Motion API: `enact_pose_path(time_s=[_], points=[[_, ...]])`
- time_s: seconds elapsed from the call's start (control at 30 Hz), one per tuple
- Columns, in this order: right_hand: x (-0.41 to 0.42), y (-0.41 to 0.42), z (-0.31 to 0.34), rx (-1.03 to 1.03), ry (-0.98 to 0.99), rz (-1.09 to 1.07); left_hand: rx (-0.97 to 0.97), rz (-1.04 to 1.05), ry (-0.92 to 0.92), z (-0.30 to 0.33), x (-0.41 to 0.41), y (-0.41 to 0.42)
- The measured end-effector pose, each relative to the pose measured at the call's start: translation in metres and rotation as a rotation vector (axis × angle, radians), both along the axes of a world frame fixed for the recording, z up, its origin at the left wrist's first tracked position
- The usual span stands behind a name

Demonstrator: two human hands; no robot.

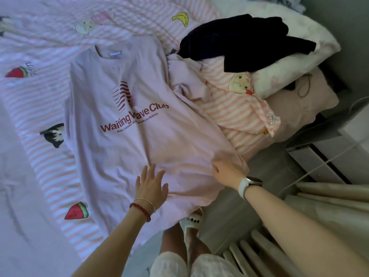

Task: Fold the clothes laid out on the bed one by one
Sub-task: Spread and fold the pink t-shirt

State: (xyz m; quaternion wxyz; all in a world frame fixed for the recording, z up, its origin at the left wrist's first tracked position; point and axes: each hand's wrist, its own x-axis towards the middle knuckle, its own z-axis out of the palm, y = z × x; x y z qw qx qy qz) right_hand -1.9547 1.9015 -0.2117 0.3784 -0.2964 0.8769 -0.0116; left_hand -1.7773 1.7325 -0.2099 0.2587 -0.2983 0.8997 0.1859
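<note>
Pink printed T-shirt (143, 136) flat, face-up on striped bed (40, 108)

T-shirt (127, 124) lies flat on the bed (40, 96), collar at the far end, hem at the near edge. Left hand (151, 184) rests flat on the hem area; right hand (227, 170) sits just right of it on the shirt's near right corner. Crumpled garment (187, 80) touches the shirt's right shoulder. Striped garment (239, 108) lies right of the shirt. Dark garment (249, 43) sits behind the striped one, partly on the pillow (299, 56) at far right. Slippered foot (192, 220) on the floor below the hem.
</note>
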Motion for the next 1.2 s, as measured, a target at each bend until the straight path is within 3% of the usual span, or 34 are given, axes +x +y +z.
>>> enact_pose_path(time_s=[0.23, 0.4, 0.53, 0.6, 0.67, 0.73, 0.8, 0.83, 0.87, 0.93, 0.97, 1.03, 1.1, 1.2], points=[[-0.073, -0.080, 0.047, -0.391, -0.071, -0.270, 0.028, 0.065, 0.272, 0.039, -0.104, -0.086], [-0.137, -0.138, 0.035, -0.558, -0.066, -0.664, 0.028, 0.024, 0.406, 0.036, -0.174, -0.139], [-0.158, -0.175, 0.005, -0.515, -0.388, -1.207, 0.061, -0.031, 0.417, 0.015, -0.212, -0.166], [-0.158, -0.185, -0.003, -0.482, -0.464, -1.277, 0.078, -0.041, 0.428, 0.006, -0.227, -0.176], [-0.154, -0.189, -0.007, -0.546, -0.396, -1.266, 0.085, -0.057, 0.437, 0.000, -0.242, -0.183], [-0.150, -0.189, -0.004, -0.699, -0.108, -1.124, 0.111, -0.059, 0.521, -0.001, -0.260, -0.188], [-0.146, -0.187, 0.008, -0.861, 0.308, -0.705, 0.188, 0.031, 0.648, 0.002, -0.279, -0.192], [-0.144, -0.183, 0.011, -0.895, 0.401, -0.422, 0.232, 0.117, 0.691, 0.005, -0.288, -0.194], [-0.141, -0.178, 0.012, -0.880, 0.373, -0.159, 0.272, 0.198, 0.706, 0.007, -0.296, -0.196], [-0.135, -0.163, 0.008, -0.693, 0.106, 0.149, 0.305, 0.237, 0.691, 0.009, -0.307, -0.199], [-0.135, -0.154, 0.004, -0.603, 0.001, 0.200, 0.300, 0.186, 0.671, 0.008, -0.311, -0.199], [-0.136, -0.139, -0.002, -0.586, -0.052, 0.097, 0.255, 0.009, 0.599, 0.002, -0.320, -0.199], [-0.136, -0.133, -0.003, -0.614, -0.037, -0.121, 0.190, -0.160, 0.485, -0.004, -0.329, -0.200], [-0.134, -0.140, -0.006, -0.544, 0.044, -0.170, 0.110, -0.370, 0.224, -0.012, -0.351, -0.197]])
